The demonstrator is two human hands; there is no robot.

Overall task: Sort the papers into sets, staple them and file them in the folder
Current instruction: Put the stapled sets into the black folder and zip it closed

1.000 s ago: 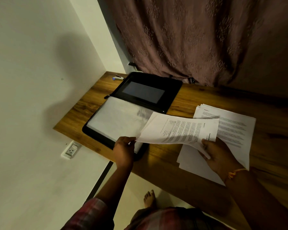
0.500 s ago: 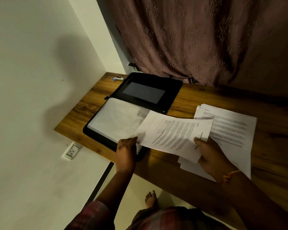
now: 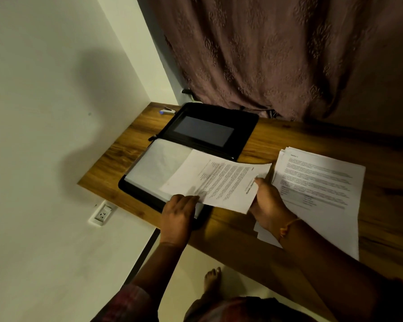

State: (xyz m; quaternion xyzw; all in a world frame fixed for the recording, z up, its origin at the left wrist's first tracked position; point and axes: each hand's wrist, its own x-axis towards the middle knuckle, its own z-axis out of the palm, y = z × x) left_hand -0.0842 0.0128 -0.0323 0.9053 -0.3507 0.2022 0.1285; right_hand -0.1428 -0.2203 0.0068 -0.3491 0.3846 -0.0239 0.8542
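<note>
A black zip folder [image 3: 247,126] lies open on the wooden desk [image 3: 277,140], its near half filled with clear sleeves [image 3: 154,163]. My right hand [image 3: 268,201] grips the right edge of a printed paper set [image 3: 219,180] that lies slanted over the folder's near half. My left hand [image 3: 179,212] holds the folder's near edge and sleeve, its fingertips under the set's lower left edge. A spread stack of printed papers [image 3: 323,182] lies on the desk to the right. A small stapler [image 3: 167,110] sits at the desk's far left corner.
A white wall [image 3: 56,112] borders the desk on the left, with a socket [image 3: 102,213] below desk level. A brown curtain [image 3: 289,54] hangs behind the desk. My bare foot [image 3: 212,282] shows on the floor under the near edge.
My right hand has carried the paper set leftwards and lower, from above the right stack onto the folder's near half. My left hand has stayed at the folder's near edge.
</note>
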